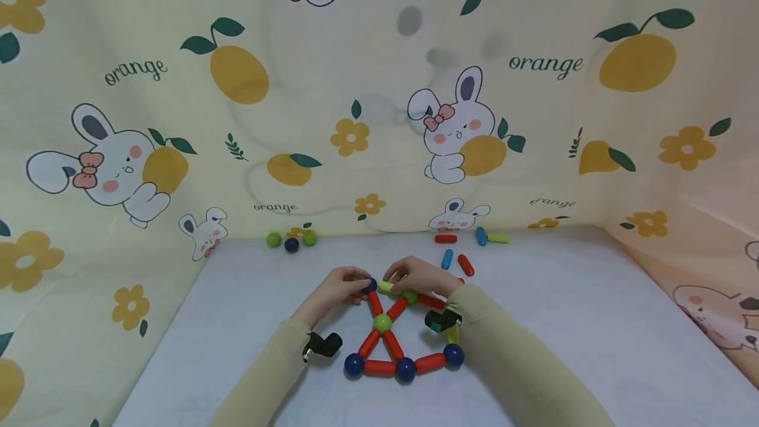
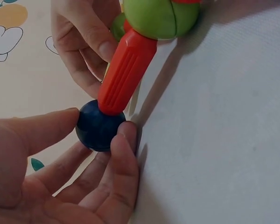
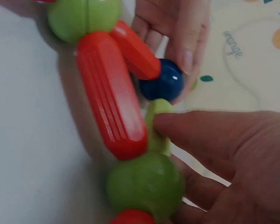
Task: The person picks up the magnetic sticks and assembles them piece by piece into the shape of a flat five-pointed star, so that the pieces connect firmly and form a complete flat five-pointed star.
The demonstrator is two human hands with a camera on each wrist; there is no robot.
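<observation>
On the white table lies a frame of magnetic-style rods and balls, with red rods meeting at a green ball (image 1: 382,324) in its middle. At its far left corner, my left hand (image 1: 335,292) pinches a dark blue ball (image 2: 100,130) between thumb and fingers; a red rod (image 2: 127,72) joins this ball to the middle. My right hand (image 1: 423,275) pinches a yellow-green rod (image 3: 155,133), one end at another green ball (image 3: 144,186) and the other right at the blue ball. Dark blue balls and red rods (image 1: 379,368) form the near side. The right forearm partly hides the frame's right side.
Loose red rods (image 1: 466,265), blue rods (image 1: 447,258) and a yellow-green rod (image 1: 498,238) lie at the back right. Two green balls and a dark blue ball (image 1: 292,245) sit at the back left. A printed cloth (image 1: 379,176) hangs behind the table.
</observation>
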